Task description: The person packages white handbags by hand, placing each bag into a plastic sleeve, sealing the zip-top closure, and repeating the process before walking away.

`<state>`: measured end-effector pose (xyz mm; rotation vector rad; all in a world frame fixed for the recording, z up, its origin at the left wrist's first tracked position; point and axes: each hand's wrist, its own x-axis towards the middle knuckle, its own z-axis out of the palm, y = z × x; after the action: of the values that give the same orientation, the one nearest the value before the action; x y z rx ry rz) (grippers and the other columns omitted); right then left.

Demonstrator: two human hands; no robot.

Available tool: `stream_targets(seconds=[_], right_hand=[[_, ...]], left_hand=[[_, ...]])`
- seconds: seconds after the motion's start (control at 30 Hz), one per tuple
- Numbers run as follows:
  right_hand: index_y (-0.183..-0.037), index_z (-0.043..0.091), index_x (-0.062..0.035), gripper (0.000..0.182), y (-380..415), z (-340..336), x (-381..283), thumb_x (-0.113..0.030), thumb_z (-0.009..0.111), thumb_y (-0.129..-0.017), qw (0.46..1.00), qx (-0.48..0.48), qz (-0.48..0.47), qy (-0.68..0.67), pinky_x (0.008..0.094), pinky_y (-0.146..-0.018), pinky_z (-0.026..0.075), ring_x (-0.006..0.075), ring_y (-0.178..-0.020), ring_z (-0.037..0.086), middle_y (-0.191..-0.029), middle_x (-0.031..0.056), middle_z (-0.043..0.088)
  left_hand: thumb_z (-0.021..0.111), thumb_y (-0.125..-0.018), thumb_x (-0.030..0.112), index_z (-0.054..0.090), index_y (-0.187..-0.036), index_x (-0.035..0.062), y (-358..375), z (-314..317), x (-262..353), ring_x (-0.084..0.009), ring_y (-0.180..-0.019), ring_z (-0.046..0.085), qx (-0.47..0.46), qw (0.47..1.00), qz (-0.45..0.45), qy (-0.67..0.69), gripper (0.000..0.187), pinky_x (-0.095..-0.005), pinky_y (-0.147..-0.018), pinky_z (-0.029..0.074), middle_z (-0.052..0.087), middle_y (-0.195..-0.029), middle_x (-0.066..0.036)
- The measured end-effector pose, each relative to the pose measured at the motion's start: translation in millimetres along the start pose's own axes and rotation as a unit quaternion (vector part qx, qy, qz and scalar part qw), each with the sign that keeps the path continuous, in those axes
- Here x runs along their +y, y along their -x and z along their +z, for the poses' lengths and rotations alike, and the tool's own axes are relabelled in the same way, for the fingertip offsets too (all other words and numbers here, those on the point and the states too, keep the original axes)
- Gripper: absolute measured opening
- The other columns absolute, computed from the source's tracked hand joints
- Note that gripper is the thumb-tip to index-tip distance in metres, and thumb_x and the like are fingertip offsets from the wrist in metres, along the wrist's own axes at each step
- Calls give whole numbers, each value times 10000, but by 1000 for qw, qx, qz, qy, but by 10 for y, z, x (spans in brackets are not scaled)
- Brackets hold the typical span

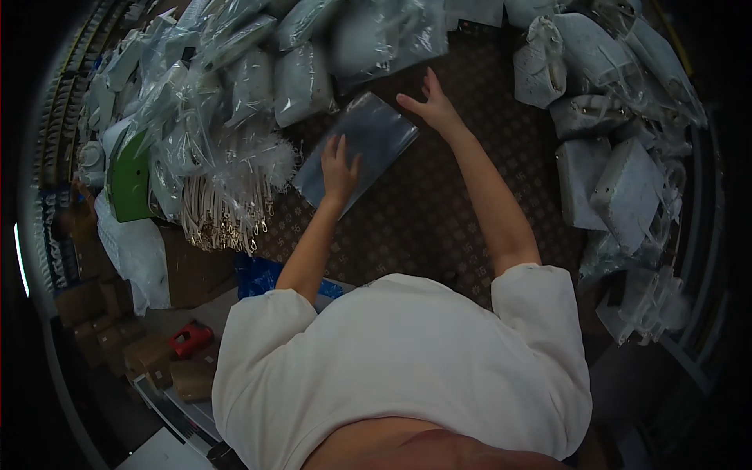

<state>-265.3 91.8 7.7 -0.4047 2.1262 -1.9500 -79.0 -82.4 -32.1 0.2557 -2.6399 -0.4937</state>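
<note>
A flat clear plastic bag, or a stack of them, lies slanted on the brown patterned table. My left hand rests on its left part with the fingers stretched out. Just past the bag's upper right corner, my right hand hovers with thumb and fingers spread, holding nothing. Close to the left hand, white handbags in clear wrapping are heaped up. Beneath them hangs a bundle of pale straps with metal clasps.
More white handbags are piled along the right side. A green piece stands at the left edge of the heap. On the floor at lower left are cardboard boxes and a red object. Another person is partly visible far left.
</note>
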Motion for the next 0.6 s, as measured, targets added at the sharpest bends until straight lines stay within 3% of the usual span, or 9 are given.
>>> stream_targets(seconds=[0.07, 0.17, 0.27, 0.3, 0.37, 0.4, 0.47, 0.53, 0.6], right_hand=[[-1277, 344, 0, 815, -336, 160, -150, -405, 719, -678, 999, 21, -27, 2, 338, -851, 420, 286, -1129, 454, -1255, 211, 418], [-1121, 500, 16, 652, -672, 388, -502, -403, 713, -669, 998, 3, 62, -25, 336, -771, 447, 288, -998, 549, -1095, 200, 551], [-980, 567, 4, 290, -794, 816, -408, -175, 583, -753, 959, 78, -127, 242, 365, -727, 446, 373, -830, 557, -894, 162, 590], [-980, 567, 4, 290, -769, 976, -411, -175, 583, -753, 959, 69, -132, 239, 365, -727, 446, 373, -830, 557, -894, 162, 590], [-1015, 544, 16, 284, -582, 1338, -539, -90, 539, -751, 900, 46, -301, 312, 384, -784, 431, 399, -906, 506, -999, 186, 542], [-1015, 544, 16, 284, -557, 1451, -571, -90, 539, -751, 900, 39, -303, 311, 384, -784, 431, 399, -906, 506, -999, 186, 542], [-1074, 513, 43, 410, -477, 1576, -567, -58, 585, -684, 914, -38, -300, 270, 420, -886, 375, 381, -1074, 424, -1228, 189, 408], [-1102, 494, 45, 441, -486, 1515, -523, -55, 596, -685, 915, -35, -323, 238, 412, -899, 376, 386, -1076, 426, -1219, 205, 406], [-1130, 476, 48, 473, -389, 1264, -521, -51, 607, -686, 915, -28, -338, 217, 404, -912, 376, 390, -1079, 428, -1209, 221, 404]], left_hand=[[632, -750, 277, 425, -1207, -6, 261, -44, 10, -399, -1182, 337, -16, 998, -40, -50, 576, -493, -946, 282, 366, -1274, -216], [637, -743, 286, 497, -1170, 62, 590, -100, 62, -381, -1223, 306, -63, 993, -92, -42, 502, -501, -955, 269, 346, -1325, -174], [640, -741, 260, 580, -1078, 97, 703, -100, 98, -354, -1213, 339, -50, 994, -100, -23, 379, -492, -951, 283, 396, -1301, -146], [642, -740, 244, 619, -1023, 110, 729, -44, 77, -341, -1200, 365, -40, 995, -92, -6, 314, -492, -945, 293, 431, -1277, -134], [658, -720, 196, 645, -911, 84, 637, -67, 134, -325, -1077, 480, 2, 997, -74, -32, 223, -444, -879, 375, 523, -1161, -131], [668, -705, 180, 641, -883, 76, 613, -58, 125, -323, -1004, 509, -24, 994, -105, 21, 208, -424, -834, 403, 543, -1110, -131], [677, -690, 164, 636, -854, 67, 560, -84, 135, -321, -931, 537, -53, 985, -142, 79, 195, -404, -790, 431, 562, -1059, -130], [692, -662, 147, 618, -847, 42, 478, -134, 188, -322, -832, 542, -59, 968, -196, 146, 225, -391, -729, 445, 568, -974, -137], [699, -651, 164, 607, -877, 28, 306, -271, 203, -325, -842, 539, 6, 980, -156, 121, 279, -403, -727, 438, 565, -959, -147]])
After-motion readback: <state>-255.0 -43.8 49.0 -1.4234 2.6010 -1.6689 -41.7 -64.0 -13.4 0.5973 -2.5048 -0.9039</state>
